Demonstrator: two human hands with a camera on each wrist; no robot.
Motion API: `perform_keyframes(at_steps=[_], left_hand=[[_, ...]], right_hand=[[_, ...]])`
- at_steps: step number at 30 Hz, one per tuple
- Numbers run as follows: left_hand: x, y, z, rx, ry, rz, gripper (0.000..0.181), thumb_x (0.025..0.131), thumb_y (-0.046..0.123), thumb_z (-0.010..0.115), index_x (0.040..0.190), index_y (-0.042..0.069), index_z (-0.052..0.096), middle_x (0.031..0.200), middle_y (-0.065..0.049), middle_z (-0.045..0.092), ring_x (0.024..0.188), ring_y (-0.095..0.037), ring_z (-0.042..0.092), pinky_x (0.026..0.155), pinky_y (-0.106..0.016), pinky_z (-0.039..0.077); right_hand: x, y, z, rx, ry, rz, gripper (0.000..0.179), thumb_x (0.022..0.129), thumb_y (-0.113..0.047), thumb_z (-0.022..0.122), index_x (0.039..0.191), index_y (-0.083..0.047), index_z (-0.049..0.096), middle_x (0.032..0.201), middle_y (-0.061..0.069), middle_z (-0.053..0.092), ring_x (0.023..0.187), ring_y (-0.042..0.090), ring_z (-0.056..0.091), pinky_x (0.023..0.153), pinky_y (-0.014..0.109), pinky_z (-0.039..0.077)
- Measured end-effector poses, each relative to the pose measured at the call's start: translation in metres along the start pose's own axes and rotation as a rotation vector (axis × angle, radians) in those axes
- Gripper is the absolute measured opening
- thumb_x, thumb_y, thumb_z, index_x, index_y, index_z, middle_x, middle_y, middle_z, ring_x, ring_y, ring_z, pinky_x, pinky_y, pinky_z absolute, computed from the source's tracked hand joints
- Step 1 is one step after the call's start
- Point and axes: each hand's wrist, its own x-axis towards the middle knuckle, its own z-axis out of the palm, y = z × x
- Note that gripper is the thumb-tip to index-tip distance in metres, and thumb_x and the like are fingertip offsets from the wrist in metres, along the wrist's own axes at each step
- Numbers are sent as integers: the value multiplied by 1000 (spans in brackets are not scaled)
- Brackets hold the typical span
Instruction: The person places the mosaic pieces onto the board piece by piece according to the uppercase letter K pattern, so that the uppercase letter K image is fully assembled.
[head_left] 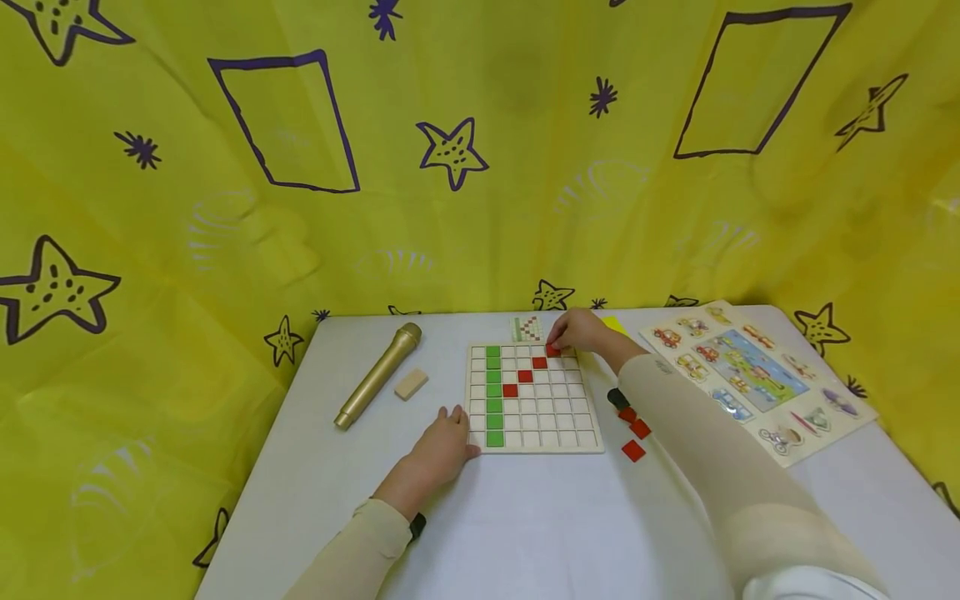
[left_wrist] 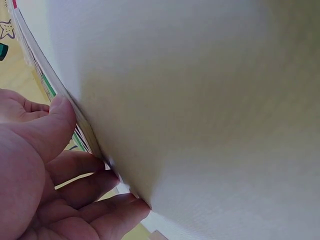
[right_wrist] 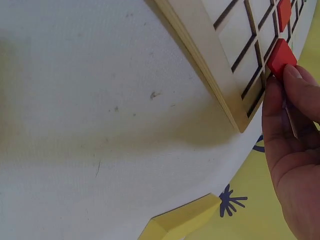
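Observation:
A pale wooden grid board [head_left: 551, 421] lies on the table, a column of green square tiles [head_left: 494, 404] down its left part. Three red tiles [head_left: 525, 377] climb in a diagonal from that column toward the far right. With thumb and fingers my right hand [head_left: 579, 331] pinches another red tile [right_wrist: 282, 58] at the far row, in line with the diagonal. My left hand [head_left: 442, 446] rests at the board's near left corner, its thumb against the near edge and its fingertips [left_wrist: 142, 205] by the left edge. Behind the board lies a small pattern card [head_left: 527, 328].
Loose red tiles [head_left: 633, 451] and a dark green piece [head_left: 618, 398] lie right of the board, beside my right sleeve. A yellow block [right_wrist: 185, 217] stands beyond it. A picture puzzle [head_left: 757, 375] is far right; a gold microphone [head_left: 378, 377] and wooden block [head_left: 411, 384] are left.

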Motion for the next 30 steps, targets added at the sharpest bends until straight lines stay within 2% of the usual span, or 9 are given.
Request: perform_keyframes(at_steps=[15,19,23,26,30], left_hand=[[2,-1,-1,-8,-3,8,70,97,31,67,146,-13,41,152,-27,41,142,-45,36,111,-45,39],[0,-1,-2,-22,2,0,71,97,30,67,146,-13,41,152,-27,41,142,-45,36,110,-46,40],[-2,-1,-1,-20,9,5,70,97,30,67,145,-14,42,151,-28,42,141,-46,36,110,-46,41],[-2,-1,0,-10,9,10,70,97,30,67,145,-14,42,151,-28,42,140,-46,37,109,-46,41],[-2,0,1,9,17,10,70,96,31,68,144,-13,43,151,-27,43,140,-45,38,108,-45,43]], right_hand=[[7,7,7,-20,5,26,6,92,-4,73,92,-4,79,91,7,74,77,19,58,66,26,48],[10,5,10,-71,21,20,6,91,-5,74,91,-5,80,98,9,74,91,24,61,79,32,53],[8,3,12,-135,30,6,8,93,-6,72,94,-6,81,104,11,75,105,29,63,94,41,52],[2,3,13,-145,31,11,11,95,-7,70,98,-6,81,108,12,74,109,31,62,96,44,51],[-6,5,12,-106,45,14,15,96,-9,69,107,-6,79,116,13,72,115,32,61,99,43,50]])
